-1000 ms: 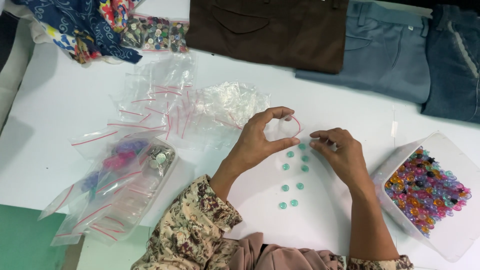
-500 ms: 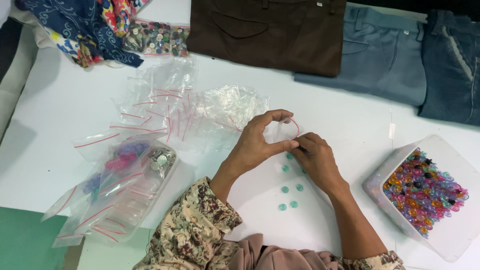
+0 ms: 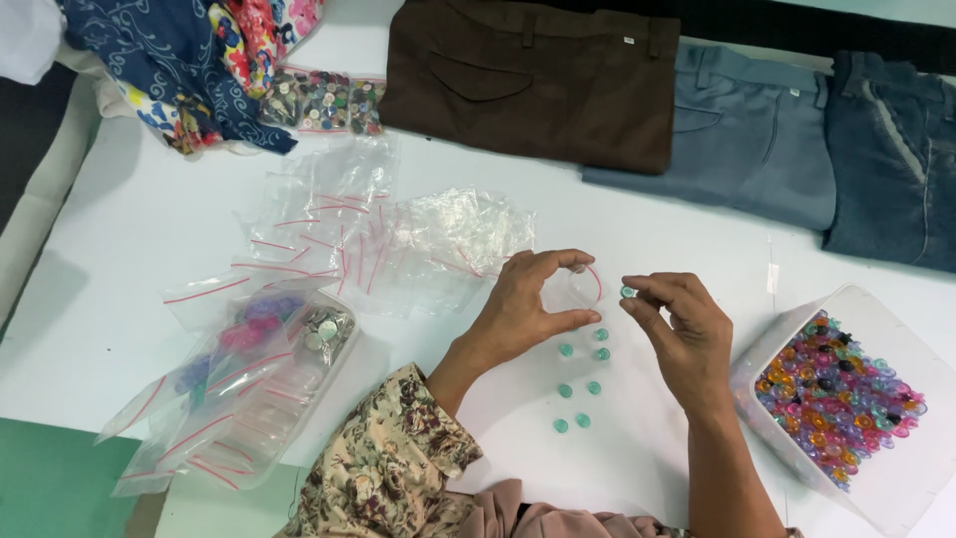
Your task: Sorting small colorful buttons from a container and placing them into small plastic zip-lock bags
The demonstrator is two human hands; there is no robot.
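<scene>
I work at a white table [image 3: 139, 239] that fills nearly the whole view, and my left hand [image 3: 528, 304] holds a small clear zip bag [image 3: 576, 291] with a red seal line, thumb below and fingers curled over the top so its mouth gapes toward my right. My right hand [image 3: 682, 334] hovers just beside that opening, thumb and forefinger pressed together on one teal button [image 3: 627, 292]. Below the bag, seven more teal buttons [image 3: 579, 384] lie loose on the bare tabletop in a rough double column between my wrists. To my right sits a white tray [image 3: 901, 498] heaped with mixed coloured buttons [image 3: 836, 394] in pink, orange, purple and green. To my left a heap of empty clear bags [image 3: 388, 234] with red seals spreads over the surface, and nearer me another clear tray [image 3: 249, 399] holds filled bags of buttons. Along the far edge lie folded brown trousers [image 3: 538, 75], grey-blue trousers [image 3: 742, 134] and dark denim jeans [image 3: 896, 149], with patterned blue cloth [image 3: 169, 60] bunched at the far left corner beside packets of assorted buttons [image 3: 324, 100]. A green surface [image 3: 50, 478] shows at the lower left corner, past the table's edge.
</scene>
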